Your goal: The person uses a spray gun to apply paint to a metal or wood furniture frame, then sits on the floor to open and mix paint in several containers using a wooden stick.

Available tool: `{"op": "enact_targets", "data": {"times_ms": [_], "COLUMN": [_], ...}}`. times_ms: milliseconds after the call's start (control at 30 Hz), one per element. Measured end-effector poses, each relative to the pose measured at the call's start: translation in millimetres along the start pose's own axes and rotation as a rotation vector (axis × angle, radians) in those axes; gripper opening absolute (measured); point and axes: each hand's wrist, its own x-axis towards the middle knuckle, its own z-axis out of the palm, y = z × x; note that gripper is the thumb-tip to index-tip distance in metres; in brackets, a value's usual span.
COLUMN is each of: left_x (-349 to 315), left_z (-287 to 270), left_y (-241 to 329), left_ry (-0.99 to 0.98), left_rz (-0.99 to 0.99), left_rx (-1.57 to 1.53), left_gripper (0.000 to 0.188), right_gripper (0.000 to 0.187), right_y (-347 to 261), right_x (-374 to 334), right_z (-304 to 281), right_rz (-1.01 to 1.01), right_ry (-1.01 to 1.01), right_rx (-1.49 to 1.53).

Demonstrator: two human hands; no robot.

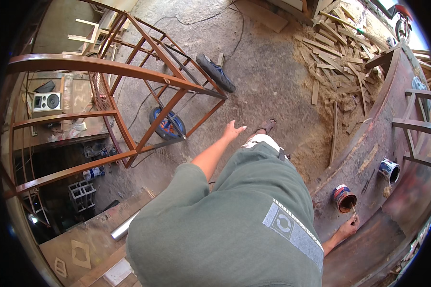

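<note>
My right hand (348,226) grips the thin handle of a paintbrush (353,209) at the right. Its lower end is hidden inside an open paint can (342,195), which has reddish-brown paint on its rim and inside. The can stands on a dark, paint-stained surface (328,181). My left hand (233,130) hangs free over the concrete floor, fingers apart, holding nothing. Nearest to it, on the left, stands a brown-painted metal frame (175,102) of welded bars, with black-tyred wheels (166,122) beside its lower bars.
Another open can (389,171), blue and white, stands farther right near a wooden ladder-like frame (413,125). Scrap wood (337,52) and sawdust lie at the far right. A speaker box (47,102) sits at the left. A cable (243,29) crosses the floor.
</note>
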Motion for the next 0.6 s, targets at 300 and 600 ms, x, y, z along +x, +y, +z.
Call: {"op": "enact_targets", "data": {"times_ms": [300, 600], "left_x": [-1, 2], "left_z": [-4, -4], "left_y": [-5, 0], "left_ry": [-0.001, 0.045], "left_rz": [-0.015, 0.034], "left_rx": [0.015, 0.011], "left_gripper": [0.103, 0.105], "right_gripper": [0.034, 0.034], "right_y": [-51, -24], "right_x": [7, 9], "right_z": [-22, -23], "right_rz": [0.243, 0.256], "right_ry": [-0.275, -0.392], "right_rx": [0.171, -0.011]}}
